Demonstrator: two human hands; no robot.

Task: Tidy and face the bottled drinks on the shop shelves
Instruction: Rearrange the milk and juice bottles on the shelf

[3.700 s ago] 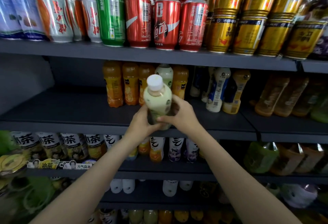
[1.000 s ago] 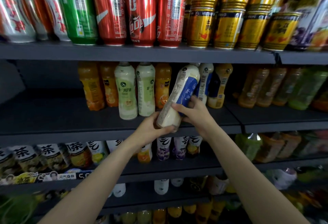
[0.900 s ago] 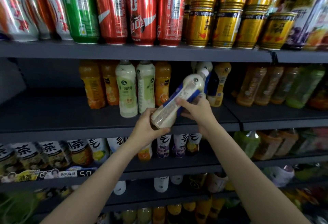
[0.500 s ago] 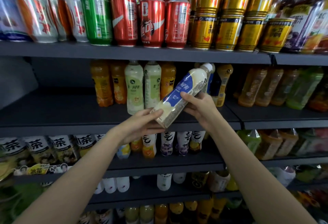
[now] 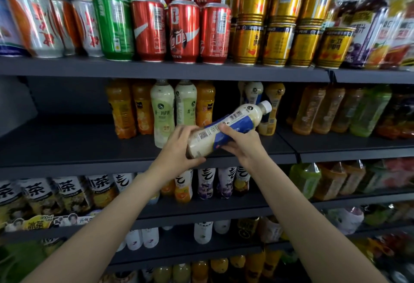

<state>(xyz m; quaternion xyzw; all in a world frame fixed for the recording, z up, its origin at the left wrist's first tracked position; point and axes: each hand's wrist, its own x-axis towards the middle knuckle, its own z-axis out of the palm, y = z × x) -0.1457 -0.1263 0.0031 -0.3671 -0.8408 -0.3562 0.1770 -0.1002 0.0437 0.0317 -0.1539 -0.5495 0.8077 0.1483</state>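
Head view, bottle: I am holding a blue-label bottle [image 5: 226,130] tilted in front of the middle shelf [image 5: 89,148], cap pointing up and to the right, base low on the left, off the shelf.
Head view, left hand: my left hand [image 5: 179,148] is cupping the base, fingers curled round the bottom end.
Head view, right hand: my right hand [image 5: 240,142] is gripping the blue label at mid-body, thumb on top, fingers wrapped underneath.
Head view, shelf row: two pale green bottles [image 5: 173,108] are standing upright, labels forward, among the orange bottles [image 5: 132,108]; one more blue-label bottle [image 5: 253,94] is standing behind the one I am holding.
Progress: I judge the pale green pair faced; this bottle is showing its barcode side to me, so turning it and setting it down are left, as are the bottles further right, which are too blurred to assess.
Change since half a second ago: the blue front is turning away and the barcode panel is coming up; my left hand is closing round the base where it was lying flat beneath it.
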